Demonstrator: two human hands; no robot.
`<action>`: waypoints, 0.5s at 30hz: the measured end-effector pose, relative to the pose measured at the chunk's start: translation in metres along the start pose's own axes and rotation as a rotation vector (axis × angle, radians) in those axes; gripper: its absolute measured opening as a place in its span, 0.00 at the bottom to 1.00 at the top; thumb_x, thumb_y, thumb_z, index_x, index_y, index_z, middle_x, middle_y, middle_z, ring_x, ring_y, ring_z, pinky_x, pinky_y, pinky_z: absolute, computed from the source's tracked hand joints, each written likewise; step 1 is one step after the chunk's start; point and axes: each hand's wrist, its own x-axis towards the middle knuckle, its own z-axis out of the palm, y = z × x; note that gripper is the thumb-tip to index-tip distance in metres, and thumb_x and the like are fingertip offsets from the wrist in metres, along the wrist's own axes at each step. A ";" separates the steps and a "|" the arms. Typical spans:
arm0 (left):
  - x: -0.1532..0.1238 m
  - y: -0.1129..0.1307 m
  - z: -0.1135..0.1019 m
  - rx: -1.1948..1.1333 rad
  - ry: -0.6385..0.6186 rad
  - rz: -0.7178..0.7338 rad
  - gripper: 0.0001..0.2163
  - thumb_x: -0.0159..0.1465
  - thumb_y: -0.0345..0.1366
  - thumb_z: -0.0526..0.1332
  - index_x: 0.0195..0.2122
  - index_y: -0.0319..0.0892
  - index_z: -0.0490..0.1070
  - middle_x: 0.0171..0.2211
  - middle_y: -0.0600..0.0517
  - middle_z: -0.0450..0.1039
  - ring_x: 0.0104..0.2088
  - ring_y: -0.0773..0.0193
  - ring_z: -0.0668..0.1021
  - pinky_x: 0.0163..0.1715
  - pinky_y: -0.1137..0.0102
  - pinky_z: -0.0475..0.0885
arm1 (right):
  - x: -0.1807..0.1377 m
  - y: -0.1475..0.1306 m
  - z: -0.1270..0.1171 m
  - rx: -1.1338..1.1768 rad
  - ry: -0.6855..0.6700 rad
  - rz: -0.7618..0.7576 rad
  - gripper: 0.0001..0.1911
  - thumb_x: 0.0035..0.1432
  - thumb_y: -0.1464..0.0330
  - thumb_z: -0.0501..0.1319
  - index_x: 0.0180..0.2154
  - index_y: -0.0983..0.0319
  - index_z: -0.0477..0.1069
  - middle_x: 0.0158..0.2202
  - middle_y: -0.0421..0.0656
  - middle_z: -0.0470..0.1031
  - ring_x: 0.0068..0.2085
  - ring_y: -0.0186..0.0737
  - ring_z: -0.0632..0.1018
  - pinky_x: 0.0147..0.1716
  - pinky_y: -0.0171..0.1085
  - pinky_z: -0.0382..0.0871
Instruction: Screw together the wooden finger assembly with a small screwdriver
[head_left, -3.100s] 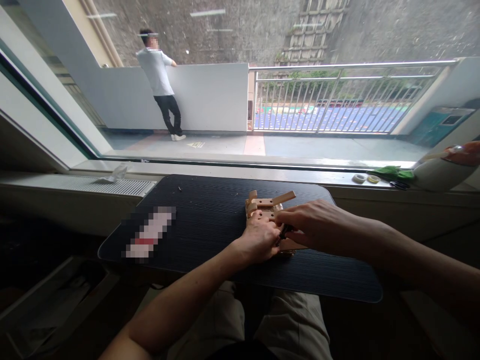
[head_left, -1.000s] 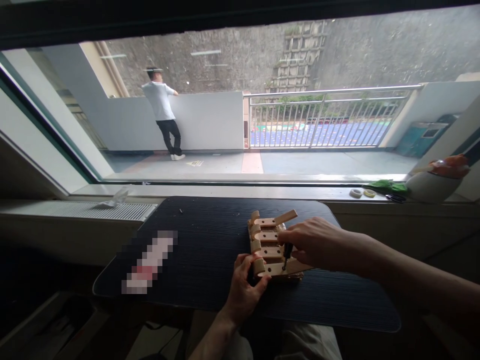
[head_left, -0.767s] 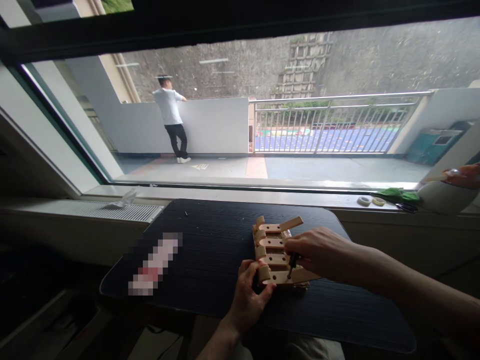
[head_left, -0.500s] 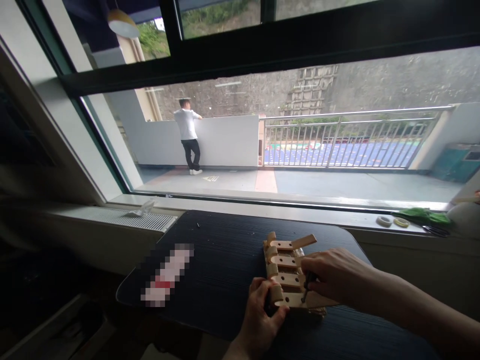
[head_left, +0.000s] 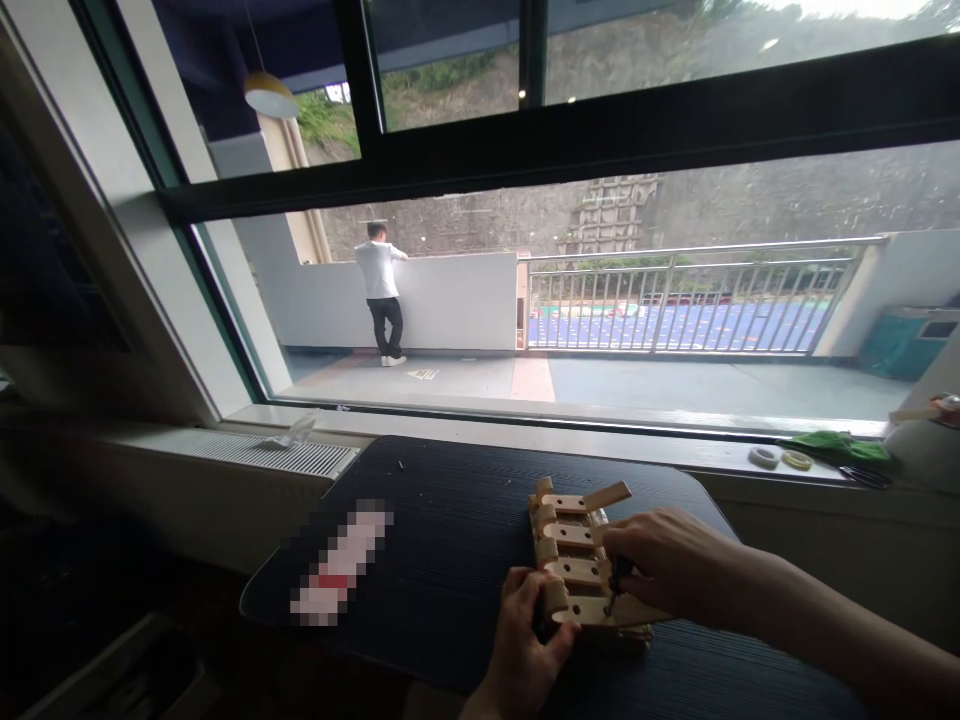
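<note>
A pale wooden piece [head_left: 576,571] made of several parallel slats, with dark holes and rounded blocks along its left side, rests on the black table [head_left: 450,560]. My left hand [head_left: 517,640] is closed on its near left corner, thumb on the front edge and fingers around the end block. In my right hand [head_left: 660,560] is a dark, thin tool that looks like a screwdriver [head_left: 618,578], held upright in a pinch. Its tip meets a hole in the nearest slat. Part of the handle is hidden by my fingers. One slat end sticks up at the far right.
Left on the table lies a blurred-out pinkish strip [head_left: 341,570]. Tape rolls [head_left: 763,457] and a green cloth [head_left: 840,447] lie on the windowsill at right. A crumpled clear bag [head_left: 294,434] sits on the vent. Outside the window a person [head_left: 379,280] leans on a wall.
The camera view has tilted up a little, so the scene sits lower in the picture. Both hands keep their holds, and the screwdriver tip stays at the same hole.
</note>
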 end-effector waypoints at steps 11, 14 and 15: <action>-0.001 0.000 -0.002 0.006 0.005 0.026 0.16 0.54 0.28 0.62 0.44 0.43 0.68 0.41 0.48 0.67 0.44 0.59 0.71 0.47 0.64 0.69 | -0.002 -0.007 -0.008 -0.042 0.000 -0.058 0.09 0.46 0.73 0.54 0.30 0.61 0.72 0.31 0.45 0.77 0.33 0.44 0.77 0.28 0.36 0.60; -0.001 -0.003 0.000 0.004 0.017 0.040 0.15 0.55 0.30 0.62 0.45 0.43 0.67 0.42 0.48 0.67 0.44 0.59 0.72 0.46 0.64 0.69 | 0.000 -0.001 -0.005 -0.052 -0.029 -0.024 0.09 0.45 0.74 0.55 0.30 0.62 0.72 0.31 0.46 0.77 0.33 0.44 0.77 0.28 0.35 0.59; -0.001 -0.003 0.001 0.003 0.021 0.045 0.15 0.55 0.30 0.62 0.45 0.44 0.67 0.42 0.48 0.67 0.44 0.59 0.72 0.46 0.64 0.69 | 0.001 0.000 -0.004 -0.056 -0.039 -0.021 0.09 0.45 0.74 0.55 0.29 0.62 0.72 0.31 0.46 0.77 0.34 0.44 0.77 0.27 0.35 0.58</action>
